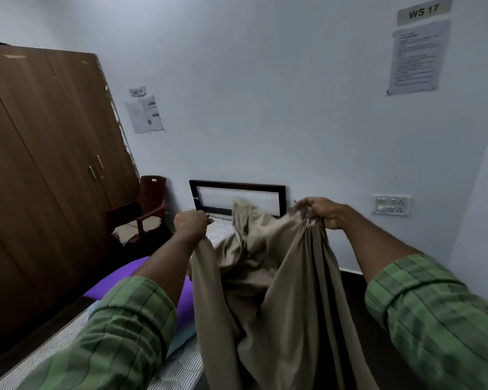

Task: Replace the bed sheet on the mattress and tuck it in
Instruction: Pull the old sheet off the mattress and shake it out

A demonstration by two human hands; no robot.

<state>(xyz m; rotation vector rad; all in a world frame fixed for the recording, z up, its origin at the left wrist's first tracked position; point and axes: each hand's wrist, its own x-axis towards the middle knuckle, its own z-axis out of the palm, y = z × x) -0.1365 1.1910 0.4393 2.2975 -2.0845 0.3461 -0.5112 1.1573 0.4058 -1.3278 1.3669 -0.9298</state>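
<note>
A beige bed sheet (pixel 268 291) hangs bunched in the air between my two raised hands, above the mattress. My left hand (pixel 190 225) grips one bunched edge of the sheet. My right hand (pixel 320 211) grips another gathered edge, higher and to the right. The striped grey-white mattress (pixel 54 347) lies bare below, running from the lower left toward the dark headboard (pixel 237 187) at the wall. The sheet hides the middle and right of the mattress.
A purple pillow (pixel 119 280) lies on the mattress under my left forearm. A brown chair (pixel 144 209) stands left of the headboard, beside a tall wooden wardrobe (pixel 40 164). A switch panel (pixel 392 205) and papers hang on the white wall.
</note>
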